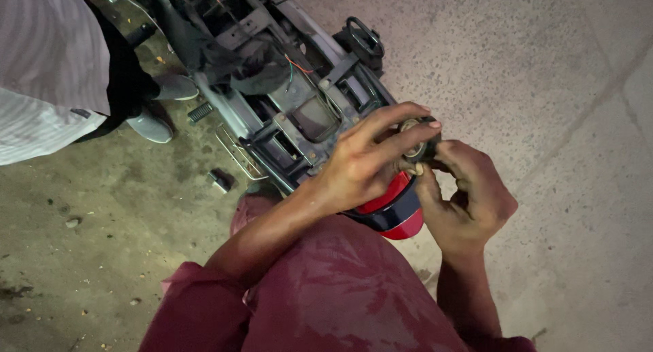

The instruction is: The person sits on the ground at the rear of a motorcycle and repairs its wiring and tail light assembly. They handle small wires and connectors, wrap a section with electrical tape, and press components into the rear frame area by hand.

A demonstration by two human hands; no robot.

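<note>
Both hands are working a small round part (413, 142) over the scooter's (299, 114) tail light (394, 212), left hand (360, 165) pinching it, right hand (473, 199) curled underneath, probably needing steady twisting next.

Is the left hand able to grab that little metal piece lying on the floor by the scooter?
Probably not right now. The left hand is busy pinching a small round part together with the right hand, above the red tail light. The metal piece lies apart on the floor, nothing covering it.
</note>
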